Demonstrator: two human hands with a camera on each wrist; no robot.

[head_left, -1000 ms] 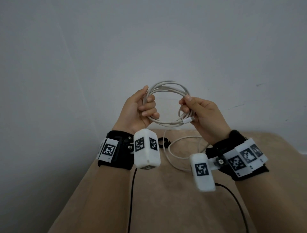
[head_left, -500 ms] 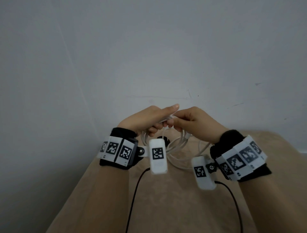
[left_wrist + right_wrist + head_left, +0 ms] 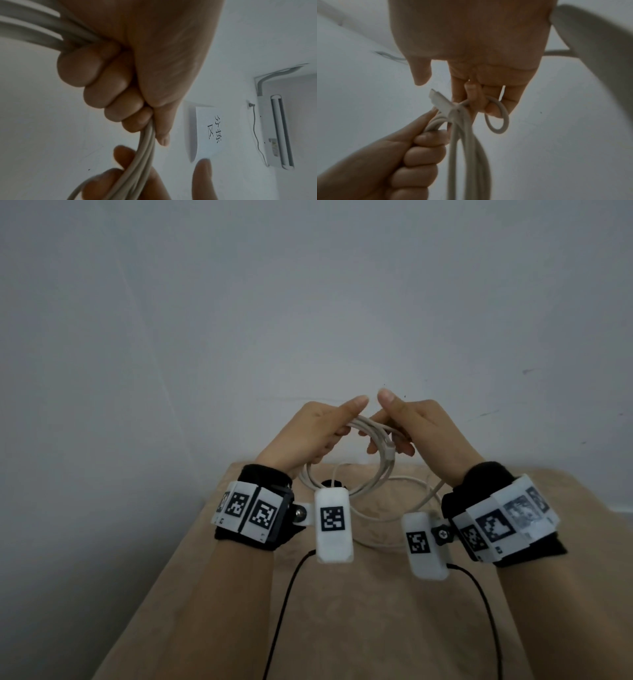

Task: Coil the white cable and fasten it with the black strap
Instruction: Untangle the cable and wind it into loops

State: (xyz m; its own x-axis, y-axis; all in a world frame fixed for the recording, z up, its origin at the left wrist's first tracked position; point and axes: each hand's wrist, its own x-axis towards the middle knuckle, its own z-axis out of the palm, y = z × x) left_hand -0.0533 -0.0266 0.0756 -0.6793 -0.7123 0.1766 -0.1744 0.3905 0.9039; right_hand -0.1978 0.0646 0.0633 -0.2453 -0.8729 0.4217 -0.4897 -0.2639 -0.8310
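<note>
Both hands are raised above the tan table (image 3: 342,611), close together, with the coiled white cable (image 3: 373,470) hanging between them. The left hand (image 3: 308,436) has its fingers (image 3: 96,75) curled tight round the bundled strands, thumb laid along the top. The right hand (image 3: 418,429) hooks one small loop of the cable over a bent finger (image 3: 489,106), thumb lifted free, and the white connector (image 3: 441,102) juts out just beside the bundle. The rest of the cable trails down from the coil and lies in slack curves on the table. A small dark thing sits on the table behind the left wrist, possibly the black strap (image 3: 330,483), too hidden to be sure. On the wall beyond the left hand hangs a white paper sign (image 3: 208,129) reading 分拣区, near a wall-mounted air conditioner (image 3: 276,131). Square black-and-white marker tags (image 3: 263,513) ring both wristbands.
</note>
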